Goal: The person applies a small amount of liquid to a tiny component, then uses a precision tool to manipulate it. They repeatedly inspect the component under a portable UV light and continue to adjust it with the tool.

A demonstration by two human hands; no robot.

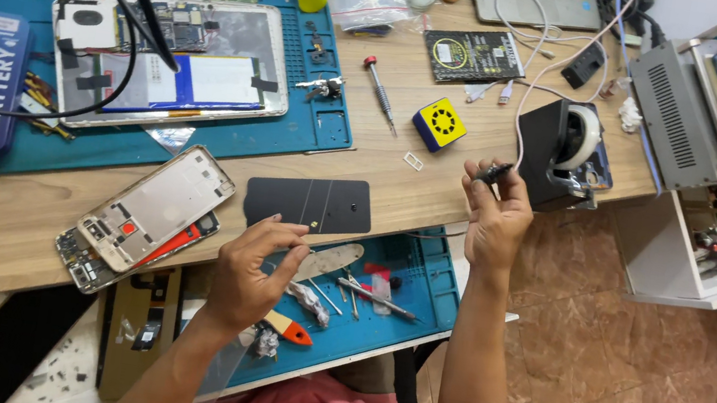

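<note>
My right hand [496, 214] is raised at the desk's front edge and pinches a small black part [494, 172] between thumb and fingers, just in front of a black tape dispenser [563, 153]. My left hand [252, 269] hovers over the pull-out tray [431, 284], fingertips pinched together; whether something tiny sits between them I cannot tell. A black phone back cover [309, 203] lies on the wooden desk just above the left hand. A dismantled phone frame [154, 209] lies to its left.
An opened tablet [167, 59] rests on a blue repair mat [314, 119]. A screwdriver [381, 93], a yellow cube [439, 124], and a grey machine [683, 117] stand on the desk. Tweezers and a brush lie in the tray.
</note>
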